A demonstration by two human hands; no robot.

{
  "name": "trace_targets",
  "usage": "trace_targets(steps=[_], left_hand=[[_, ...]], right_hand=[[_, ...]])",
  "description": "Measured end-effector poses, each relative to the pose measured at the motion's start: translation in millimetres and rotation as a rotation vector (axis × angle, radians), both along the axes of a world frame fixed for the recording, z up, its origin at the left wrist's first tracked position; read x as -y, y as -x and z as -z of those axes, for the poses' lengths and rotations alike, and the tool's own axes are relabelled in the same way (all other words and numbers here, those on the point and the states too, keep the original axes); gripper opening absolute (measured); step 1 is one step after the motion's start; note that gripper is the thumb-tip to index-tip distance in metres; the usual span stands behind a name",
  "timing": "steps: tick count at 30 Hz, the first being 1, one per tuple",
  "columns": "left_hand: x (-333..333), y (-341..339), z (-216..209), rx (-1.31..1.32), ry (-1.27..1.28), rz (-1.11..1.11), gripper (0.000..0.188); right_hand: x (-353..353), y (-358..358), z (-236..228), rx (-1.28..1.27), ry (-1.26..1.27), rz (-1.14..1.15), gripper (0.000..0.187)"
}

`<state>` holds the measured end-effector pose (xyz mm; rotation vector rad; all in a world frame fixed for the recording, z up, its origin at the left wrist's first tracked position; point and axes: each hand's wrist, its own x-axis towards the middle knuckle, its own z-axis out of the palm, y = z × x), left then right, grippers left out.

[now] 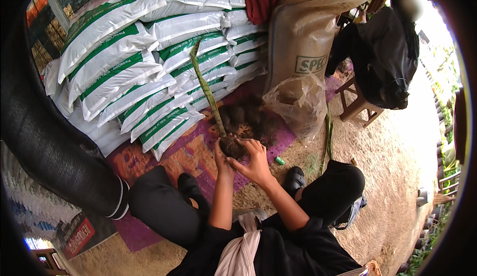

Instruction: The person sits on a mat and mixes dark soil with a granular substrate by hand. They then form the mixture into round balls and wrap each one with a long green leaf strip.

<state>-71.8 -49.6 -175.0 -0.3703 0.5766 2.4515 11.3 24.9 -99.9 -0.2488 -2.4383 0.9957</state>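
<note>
Between my two hands is a snake plant (206, 88) with one long, narrow green leaf rising up and slightly to the left. A round, dark brown root ball (231, 147) sits at its base. My left hand (221, 157) cups the root ball from the left and below. On the other side, my right hand (255, 160) presses its fingers over the top and right of it. Just beyond lies a heap of dark, fibrous soil-like material (248, 118) on a purple and orange sheet (186, 149).
White and green sacks (171, 72) are stacked ahead on the left. A tall tan sack (299, 37) and a clear plastic bag (298, 104) stand right of the heap. Long green leaves (329, 132) and a green cap (280, 161) lie nearby. A person in black (385, 52) sits on a stool (358, 103).
</note>
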Motion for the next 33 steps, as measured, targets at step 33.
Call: trace_targets(steps=[33], left_hand=[[0, -3, -2, -0.133, 0.046, -0.005, 0.040]], right_hand=[[-9, 20, 24, 0.020, 0.274, -0.076, 0.039]])
